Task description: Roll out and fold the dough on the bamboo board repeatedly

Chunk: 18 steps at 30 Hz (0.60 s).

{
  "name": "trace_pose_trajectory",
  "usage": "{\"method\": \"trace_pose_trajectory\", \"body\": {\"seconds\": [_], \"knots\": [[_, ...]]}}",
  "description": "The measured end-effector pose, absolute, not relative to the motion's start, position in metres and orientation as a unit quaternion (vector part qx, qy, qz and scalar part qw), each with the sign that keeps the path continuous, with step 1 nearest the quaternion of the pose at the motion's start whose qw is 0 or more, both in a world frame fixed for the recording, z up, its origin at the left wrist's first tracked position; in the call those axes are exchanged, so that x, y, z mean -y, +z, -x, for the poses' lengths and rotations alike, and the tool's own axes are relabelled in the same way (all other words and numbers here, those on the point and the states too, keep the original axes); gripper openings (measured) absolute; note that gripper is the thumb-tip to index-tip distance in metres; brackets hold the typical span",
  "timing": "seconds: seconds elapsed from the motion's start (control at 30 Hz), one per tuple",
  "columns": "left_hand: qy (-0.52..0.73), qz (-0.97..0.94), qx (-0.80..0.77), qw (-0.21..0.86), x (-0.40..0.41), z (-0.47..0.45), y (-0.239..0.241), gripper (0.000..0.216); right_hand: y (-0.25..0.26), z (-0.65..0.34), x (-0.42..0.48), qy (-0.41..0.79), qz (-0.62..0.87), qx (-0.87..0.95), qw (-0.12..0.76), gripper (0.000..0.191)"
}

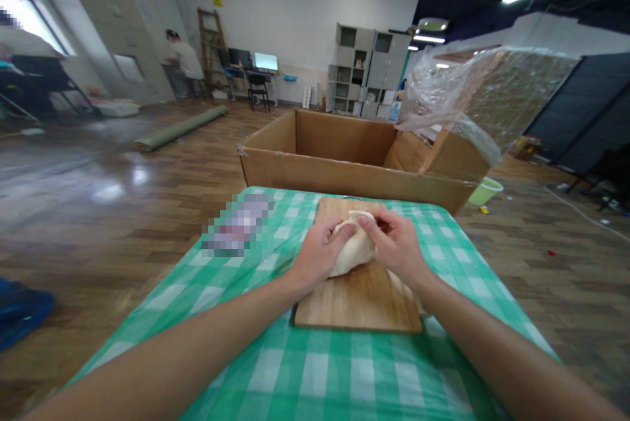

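Near the left edge of the surface [275,368], toward its far left corner, I see an object [239,224] which is too blurred for me to name. Next comes the left hand [319,247]: its grip is closed around the left side of a pale dough [353,257], with the thumb pressed on top, while the other fingers are mostly hidden from me. The dough rests on the wooden board [359,311], between the two hands, nearer to the far edge of this board than to its near edge. The right hand [401,244] comes from the right edge of the board, and its grip seems to pinch the upper part of the dough between thumb and fingers. I judge that the step in hand is folding or kneading. In my opinion the next move calls for even pressure from both thumbs, and for keeping the dough over the board. Beyond the far right corner of the surface, a green bin [486,191] stands on the floor.
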<state>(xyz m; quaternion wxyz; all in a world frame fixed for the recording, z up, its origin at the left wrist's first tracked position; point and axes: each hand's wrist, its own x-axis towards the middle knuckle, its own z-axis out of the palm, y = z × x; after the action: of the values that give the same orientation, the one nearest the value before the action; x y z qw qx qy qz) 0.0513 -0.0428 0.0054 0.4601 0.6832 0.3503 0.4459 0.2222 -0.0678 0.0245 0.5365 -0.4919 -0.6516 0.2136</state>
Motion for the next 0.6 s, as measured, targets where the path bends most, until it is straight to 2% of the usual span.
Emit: {"method": "trace_pose_trajectory", "body": {"seconds": [0.13,0.27,0.5,0.6], "knots": [[0.434,-0.724,-0.338,0.416,0.046,-0.049,0.007,0.036,0.035,-0.219,0.078,0.114,0.492,0.713,0.488,0.023],[0.423,-0.732,-0.365,0.390,0.047,-0.049,0.003,0.031,0.042,-0.217,0.080,0.078,0.453,0.768,0.447,0.018],[0.446,-0.713,-0.340,0.421,0.045,-0.053,-0.005,0.018,0.037,-0.217,0.076,0.022,0.431,0.811,0.394,0.015],[0.479,-0.677,-0.336,0.447,0.047,-0.053,-0.005,0.028,0.034,-0.220,0.073,0.023,0.428,0.816,0.388,0.015]]}}
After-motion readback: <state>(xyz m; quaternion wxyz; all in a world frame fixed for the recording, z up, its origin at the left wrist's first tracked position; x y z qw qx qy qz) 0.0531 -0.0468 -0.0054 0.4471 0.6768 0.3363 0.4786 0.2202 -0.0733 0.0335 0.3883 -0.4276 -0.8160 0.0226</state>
